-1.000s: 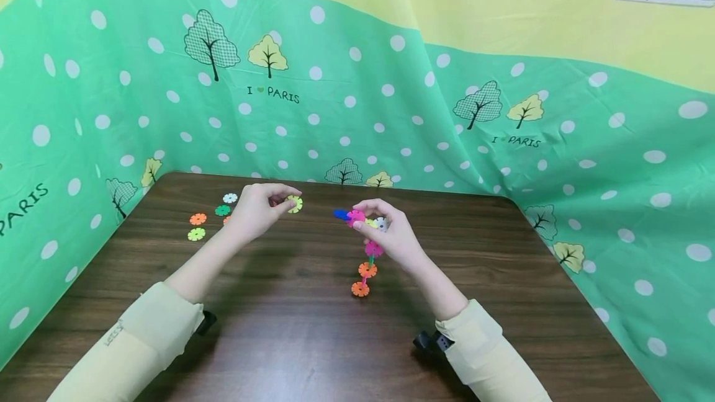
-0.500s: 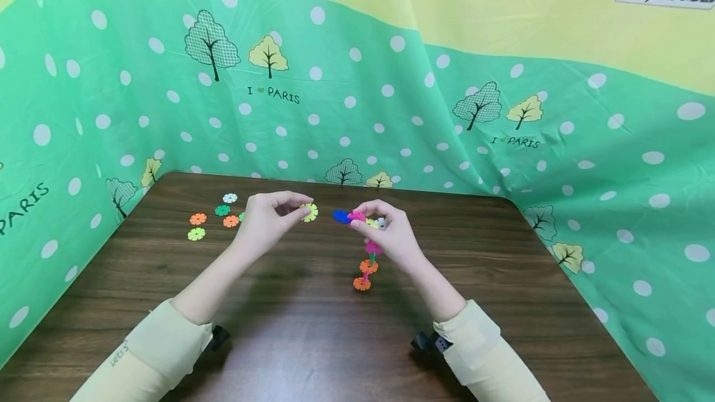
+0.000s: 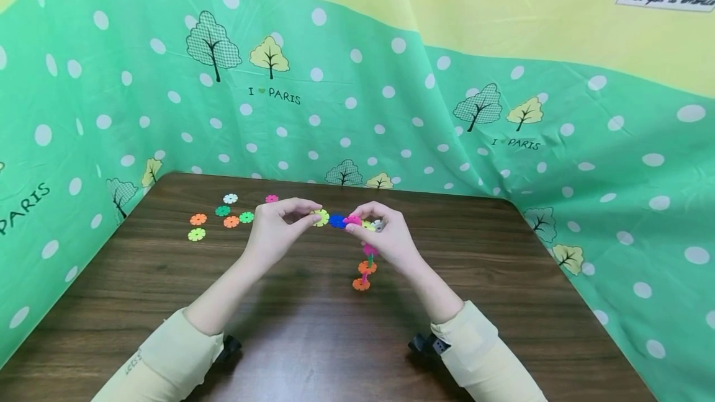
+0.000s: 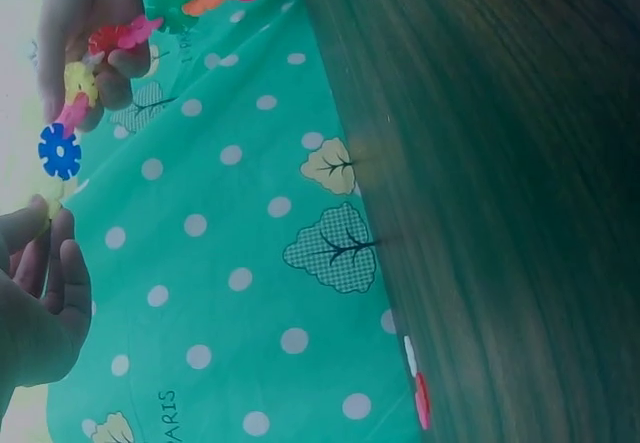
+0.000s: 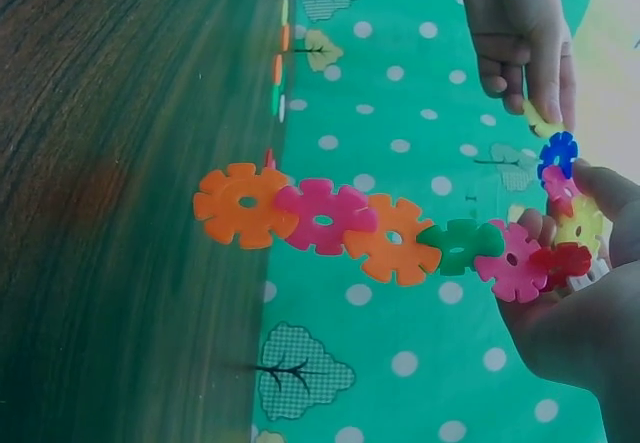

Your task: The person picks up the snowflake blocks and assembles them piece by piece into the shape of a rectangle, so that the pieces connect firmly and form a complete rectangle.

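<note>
My left hand (image 3: pixel 275 231) pinches a yellow-green snowflake disc (image 3: pixel 321 218) between thumb and fingertips. My right hand (image 3: pixel 392 236) holds a chain of interlocked snowflake discs near its upper end. From that grip a pink disc (image 5: pixel 562 189) and a blue disc (image 5: pixel 558 155) point toward the left hand. The yellow-green disc is right by the blue one; whether their slots are joined I cannot tell. Below the right hand hangs the rest of the chain: pink, green, orange, pink and an orange disc (image 5: pixel 246 204) at the end. The right fingers partly hide the chain's middle.
On the brown table (image 3: pixel 301 340), several loose discs lie at the back left, among them a white disc (image 3: pixel 230 198), an orange disc (image 3: pixel 198 219) and a pink disc (image 3: pixel 271 199). A green dotted curtain (image 3: pixel 357 116) stands behind the table and along its sides.
My left hand has moved right with the yellow-green disc, up to the blue disc. The right hand stays nearly in place with the chain. Loose green and pink discs have come into view.
</note>
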`<state>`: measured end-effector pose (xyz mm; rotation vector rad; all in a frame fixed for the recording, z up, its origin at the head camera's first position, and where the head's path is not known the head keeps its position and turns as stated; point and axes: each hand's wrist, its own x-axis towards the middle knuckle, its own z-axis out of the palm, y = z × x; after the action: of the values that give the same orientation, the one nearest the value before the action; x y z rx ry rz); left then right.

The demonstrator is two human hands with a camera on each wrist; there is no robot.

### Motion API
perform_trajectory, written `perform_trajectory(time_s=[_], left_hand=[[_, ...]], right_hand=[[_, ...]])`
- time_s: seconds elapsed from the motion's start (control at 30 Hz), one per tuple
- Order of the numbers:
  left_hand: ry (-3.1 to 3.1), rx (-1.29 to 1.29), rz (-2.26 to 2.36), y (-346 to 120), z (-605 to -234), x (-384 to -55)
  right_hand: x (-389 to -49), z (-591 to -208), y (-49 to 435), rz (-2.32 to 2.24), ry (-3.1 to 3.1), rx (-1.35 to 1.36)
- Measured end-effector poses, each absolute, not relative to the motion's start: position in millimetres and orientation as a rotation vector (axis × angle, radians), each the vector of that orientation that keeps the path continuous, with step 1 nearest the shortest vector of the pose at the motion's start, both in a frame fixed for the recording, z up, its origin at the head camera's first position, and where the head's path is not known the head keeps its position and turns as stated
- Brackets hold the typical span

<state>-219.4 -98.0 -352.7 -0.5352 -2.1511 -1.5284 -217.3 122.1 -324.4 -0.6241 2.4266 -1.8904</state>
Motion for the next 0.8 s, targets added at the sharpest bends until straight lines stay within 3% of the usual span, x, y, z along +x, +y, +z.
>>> perform_trajectory(time_s=[0.8], left_hand=[[-2.031,-0.537,-1.62,-85,-362,-213]], right_hand=[[-229,-347,127,-1.9,2.459,-0.616]])
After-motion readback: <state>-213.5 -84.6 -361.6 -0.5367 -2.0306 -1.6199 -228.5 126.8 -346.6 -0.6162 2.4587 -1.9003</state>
